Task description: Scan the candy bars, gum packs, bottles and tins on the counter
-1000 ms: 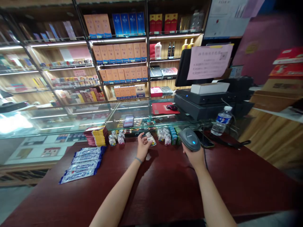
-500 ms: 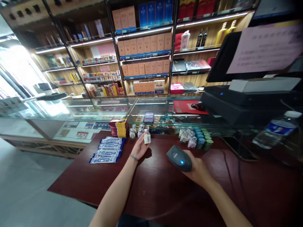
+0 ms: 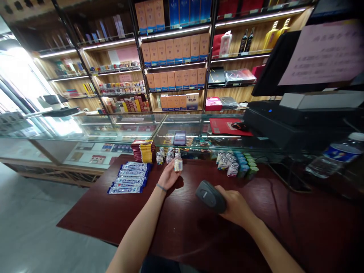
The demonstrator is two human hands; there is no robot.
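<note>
A small clear bottle with a pale label and a barcode is gripped by my left hand, above the dark red table. My right hand is wrapped round a black barcode scanner, whose head points toward the upper left, apart from the bottle. Just behind my left hand stand several similar small bottles. More small bottles stand to the right, beside blue and green cylindrical containers.
Left of my left hand lie blue-and-white packets and stacked red and yellow packs. A glass display counter runs behind the table. A phone, a water bottle and a monitor occupy the right.
The scanner has tilted and shifted slightly left and down with my right hand; its blue light no longer shows. My left hand still holds the bottle, almost in the same place.
</note>
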